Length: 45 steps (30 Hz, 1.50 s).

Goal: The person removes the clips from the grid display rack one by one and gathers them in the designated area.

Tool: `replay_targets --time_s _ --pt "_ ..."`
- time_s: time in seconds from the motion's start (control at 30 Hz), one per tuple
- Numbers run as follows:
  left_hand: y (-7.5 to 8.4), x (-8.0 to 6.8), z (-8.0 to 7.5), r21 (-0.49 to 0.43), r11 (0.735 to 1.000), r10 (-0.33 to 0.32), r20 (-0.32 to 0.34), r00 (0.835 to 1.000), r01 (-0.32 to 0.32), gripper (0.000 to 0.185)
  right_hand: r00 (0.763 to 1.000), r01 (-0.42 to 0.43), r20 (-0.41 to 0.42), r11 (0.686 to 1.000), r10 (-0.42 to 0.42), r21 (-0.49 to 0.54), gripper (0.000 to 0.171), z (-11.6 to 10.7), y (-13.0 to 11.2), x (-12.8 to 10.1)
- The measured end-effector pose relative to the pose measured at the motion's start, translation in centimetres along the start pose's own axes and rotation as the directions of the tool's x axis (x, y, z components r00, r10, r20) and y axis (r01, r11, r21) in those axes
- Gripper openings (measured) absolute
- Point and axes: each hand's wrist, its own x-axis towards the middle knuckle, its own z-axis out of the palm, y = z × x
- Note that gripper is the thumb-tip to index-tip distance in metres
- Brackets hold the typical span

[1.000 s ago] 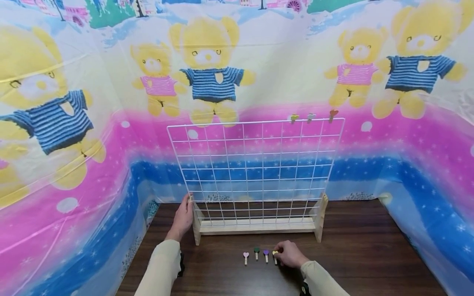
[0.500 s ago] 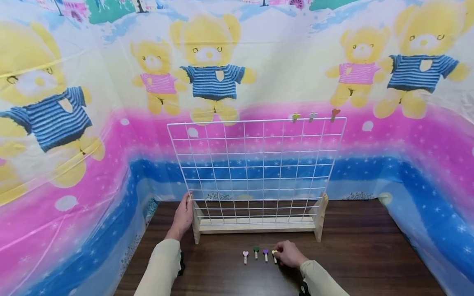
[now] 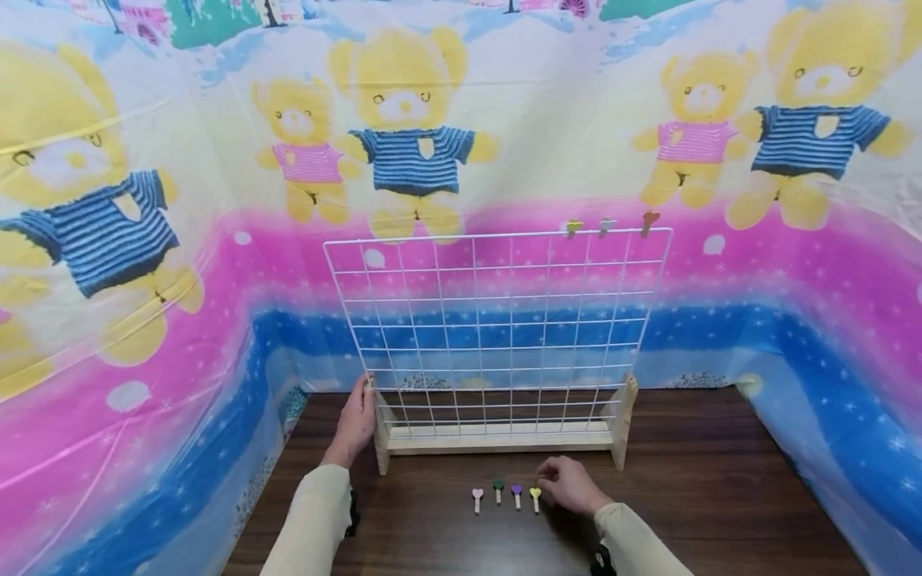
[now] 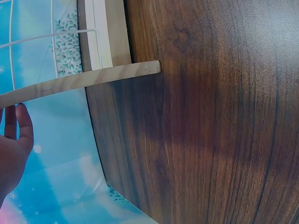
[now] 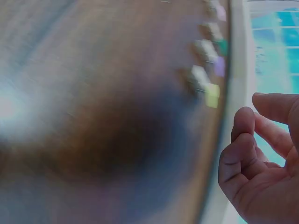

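My left hand [image 3: 356, 422] holds the left wooden upright [image 4: 84, 80] of a white wire grid stand [image 3: 493, 438]; its fingertips are right at the wood in the left wrist view. My right hand [image 3: 572, 486] is over the table just right of a row of small heart-topped wooden clothespins. Its fingers are loosely bent, with nothing between thumb and fingertips in the right wrist view. From left to right the row has a pink clothespin [image 3: 478, 498], a green clothespin [image 3: 499, 489], a purple clothespin [image 3: 516, 494] and a yellow clothespin [image 3: 535, 497].
On the grid's top wire, toward the right, sit a yellow clip [image 3: 573, 227], a pale clip [image 3: 607, 226] and a red-orange clip [image 3: 650, 221]. A printed bear cloth [image 3: 547, 120] hangs behind and at both sides of the dark wood table [image 3: 706, 480].
My right hand has come off the yellow clothespin and shifted slightly up and to the right, leaving it lying in the row. The left hand stays at the stand.
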Motion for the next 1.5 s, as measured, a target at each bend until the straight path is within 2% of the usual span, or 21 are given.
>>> replay_targets --time_s 0.13,0.3,0.5,0.67,0.87,1.03,1.27,1.37,1.5 --pt "0.2 -0.1 -0.1 -0.011 1.0 0.005 -0.004 1.0 -0.005 0.04 0.999 0.008 -0.035 1.0 -0.008 -0.009 0.012 -2.7 -1.4 0.3" --pt "0.2 -0.2 -0.1 -0.018 1.0 -0.018 0.001 1.0 0.018 0.04 0.995 0.009 -0.103 1.0 -0.009 0.002 0.009 -6.2 -4.1 0.4" --pt "0.2 -0.2 0.0 -0.01 1.0 -0.02 0.01 1.0 0.02 0.039 0.99 -0.044 -0.133 0.999 0.046 0.014 0.01 -9.0 -6.8 -0.1" --pt "0.3 -0.3 -0.3 -0.006 1.0 -0.016 -0.003 1.0 0.016 0.039 0.988 -0.08 -0.133 0.996 0.085 0.039 0.013 -9.6 -8.0 -0.2" --pt "0.3 -0.5 -0.3 0.004 1.0 0.022 -0.014 1.0 -0.022 0.04 0.982 -0.112 -0.146 0.991 0.122 0.074 0.023 -9.4 -8.2 -0.2" --pt "0.0 -0.8 -0.3 0.004 1.0 0.013 -0.013 1.0 -0.013 0.04 0.977 -0.124 -0.162 0.989 0.135 0.078 0.02 -9.4 -8.1 -0.3" --pt "-0.3 -1.0 -0.1 0.025 1.0 0.017 -0.019 1.0 -0.017 0.038 0.974 -0.065 -0.217 0.997 0.071 0.035 0.017 -10.9 -8.8 -0.6" --pt "-0.2 -0.9 -0.2 0.035 0.999 0.02 -0.018 1.0 -0.02 0.037 0.975 -0.025 -0.218 0.999 0.031 0.029 0.018 -12.1 -9.5 -0.6" --pt "0.1 -0.8 -0.2 0.026 0.999 0.023 -0.014 1.0 -0.022 0.039 0.964 0.047 -0.262 0.998 -0.054 -0.035 0.019 -14.4 -11.0 -0.1"
